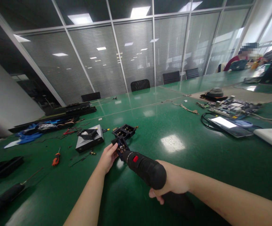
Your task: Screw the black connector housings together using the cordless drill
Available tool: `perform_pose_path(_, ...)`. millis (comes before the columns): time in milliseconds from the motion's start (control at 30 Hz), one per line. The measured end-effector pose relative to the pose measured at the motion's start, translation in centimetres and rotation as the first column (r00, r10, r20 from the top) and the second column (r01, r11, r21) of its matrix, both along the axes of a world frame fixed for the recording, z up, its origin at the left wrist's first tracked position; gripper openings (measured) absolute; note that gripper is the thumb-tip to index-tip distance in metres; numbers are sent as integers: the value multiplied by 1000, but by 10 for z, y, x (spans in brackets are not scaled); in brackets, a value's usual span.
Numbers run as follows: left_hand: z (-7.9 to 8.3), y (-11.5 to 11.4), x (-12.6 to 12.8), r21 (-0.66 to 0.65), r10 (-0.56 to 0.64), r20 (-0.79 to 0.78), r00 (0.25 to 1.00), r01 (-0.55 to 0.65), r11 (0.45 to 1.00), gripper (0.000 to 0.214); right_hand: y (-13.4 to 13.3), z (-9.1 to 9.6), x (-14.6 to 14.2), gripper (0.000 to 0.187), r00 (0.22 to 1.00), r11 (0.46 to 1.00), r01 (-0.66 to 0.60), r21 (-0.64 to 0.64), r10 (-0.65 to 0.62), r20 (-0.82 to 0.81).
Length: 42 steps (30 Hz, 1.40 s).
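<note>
My left hand [109, 158] grips the left edge of a small black open housing [120, 146] with metal parts inside, its thumb over the rim. A black cordless drill [146, 169] with a red button is held in my right hand [171, 179], fingers wrapped round the grip. The drill's nose points down into the housing; its tip is hidden. Just beyond lie similar black housings [128, 128], close against the one in my hand.
Left of my hands are a grey metal box [91, 145], an orange screwdriver [56, 159], a soldering-iron-like tool [6, 196] and a black tray [4, 168]. At right lie a circuit board [235, 106], a phone-like device [230, 125] and cables. A person [235, 61] sits at the far right.
</note>
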<state>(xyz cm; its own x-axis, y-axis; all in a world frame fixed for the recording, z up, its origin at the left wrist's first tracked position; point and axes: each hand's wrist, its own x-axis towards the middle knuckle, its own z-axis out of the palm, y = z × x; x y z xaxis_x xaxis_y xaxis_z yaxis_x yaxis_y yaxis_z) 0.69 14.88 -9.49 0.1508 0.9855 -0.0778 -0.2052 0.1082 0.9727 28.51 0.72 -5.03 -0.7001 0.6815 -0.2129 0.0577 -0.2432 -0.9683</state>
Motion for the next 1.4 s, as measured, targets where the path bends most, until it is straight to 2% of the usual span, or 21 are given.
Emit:
perform_pose_path(1167,2,-2,1,25,-18,3,1000,18,1000,46,2,-1,0,32,1000,998,-31,60,31,1)
perform_pose_path(1400,5,-4,3,27,-9,-1,1000,9,1000,46,0,2,-1,34,1000,1000,-6,30,5,16)
